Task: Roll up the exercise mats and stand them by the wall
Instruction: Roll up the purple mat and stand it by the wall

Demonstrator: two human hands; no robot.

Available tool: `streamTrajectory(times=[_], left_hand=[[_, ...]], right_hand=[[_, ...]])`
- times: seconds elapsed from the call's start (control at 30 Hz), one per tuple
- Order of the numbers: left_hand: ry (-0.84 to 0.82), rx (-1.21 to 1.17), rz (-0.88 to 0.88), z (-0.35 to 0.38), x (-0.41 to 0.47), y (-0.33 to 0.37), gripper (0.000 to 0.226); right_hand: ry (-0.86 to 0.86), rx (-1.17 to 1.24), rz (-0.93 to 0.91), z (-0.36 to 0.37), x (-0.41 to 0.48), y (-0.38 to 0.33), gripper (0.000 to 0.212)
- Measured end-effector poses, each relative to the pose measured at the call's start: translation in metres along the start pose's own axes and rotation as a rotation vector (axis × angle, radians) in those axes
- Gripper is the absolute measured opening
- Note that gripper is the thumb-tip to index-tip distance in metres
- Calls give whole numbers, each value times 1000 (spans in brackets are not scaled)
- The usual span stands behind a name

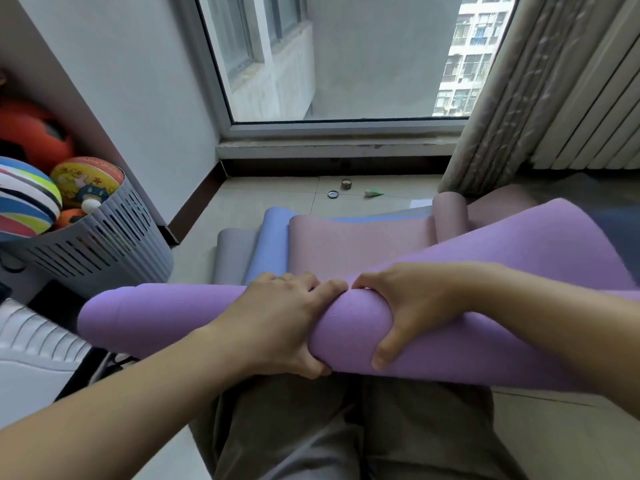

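The rolling step is in hand: a purple mat (156, 317) lies across the middle of the frame as a thick roll, held just above the person's lap, while its unrolled part fans away towards the right edge. The left hand (280, 320) grips the roll from above, fingers curled over the top and thumb tucked beneath. The right hand (412, 306) clamps it just beside the left, thumb low on the near face and fingers wrapped over the far side, the two hands almost touching. Behind the roll, in the centre of the frame, a pink mat (346, 244) lies flat with its far end curled up, on top of a blue mat (273, 244) and a grey mat (232, 258) whose edges stick out at the left. None of these three looks properly rolled, so the task seems to be at an early stage. How much of the purple sheet remains loose is hard to judge, since it runs out of view at the right. The next move probably calls for turning the roll away while keeping both ends level, as the left end already looks narrower than the middle. The wall (121, 81) at upper left, beside the basket (114, 244) of balls, looks like a fair place to stand it.
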State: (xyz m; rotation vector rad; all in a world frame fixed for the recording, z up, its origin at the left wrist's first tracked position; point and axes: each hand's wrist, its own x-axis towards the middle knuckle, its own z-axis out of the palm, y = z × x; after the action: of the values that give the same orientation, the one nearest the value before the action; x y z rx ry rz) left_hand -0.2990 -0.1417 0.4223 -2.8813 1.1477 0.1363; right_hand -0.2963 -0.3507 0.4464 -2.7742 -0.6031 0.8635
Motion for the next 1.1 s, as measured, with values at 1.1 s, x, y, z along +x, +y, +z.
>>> streamTrajectory(times=[1.1], left_hand=[[146, -34, 336, -51, 67, 42, 96]], right_hand=[[253, 12, 260, -12, -98, 38, 103]])
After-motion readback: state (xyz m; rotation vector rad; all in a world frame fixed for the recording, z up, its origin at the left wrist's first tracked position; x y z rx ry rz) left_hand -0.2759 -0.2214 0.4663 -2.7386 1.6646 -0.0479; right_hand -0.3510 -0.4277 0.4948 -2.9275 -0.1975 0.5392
